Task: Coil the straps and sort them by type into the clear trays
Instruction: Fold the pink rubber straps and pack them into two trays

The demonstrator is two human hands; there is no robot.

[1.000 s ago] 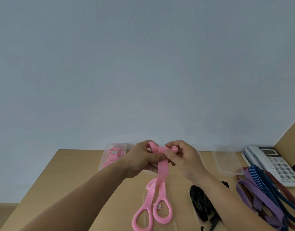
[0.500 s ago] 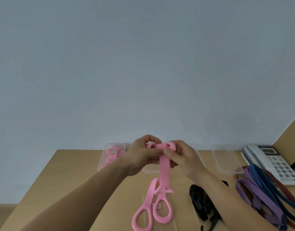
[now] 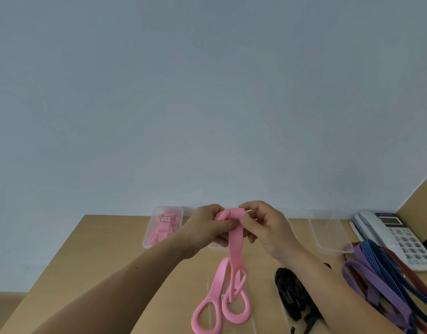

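Grips the rolled top of a pink strap (image 3: 235, 239) with the left hand (image 3: 207, 229), fingers curled round it, and pinches the same roll with the right hand (image 3: 265, 225). Holds it above the table (image 3: 111, 249), letting the tail hang over pink loops (image 3: 236, 312) lying there. Shows coiled pink straps in a clear tray (image 3: 169, 208) far left, a second clear tray (image 3: 328, 237) far right, black straps (image 3: 292, 292), purple and blue straps (image 3: 369, 273) just beside a phone (image 3: 398, 237).
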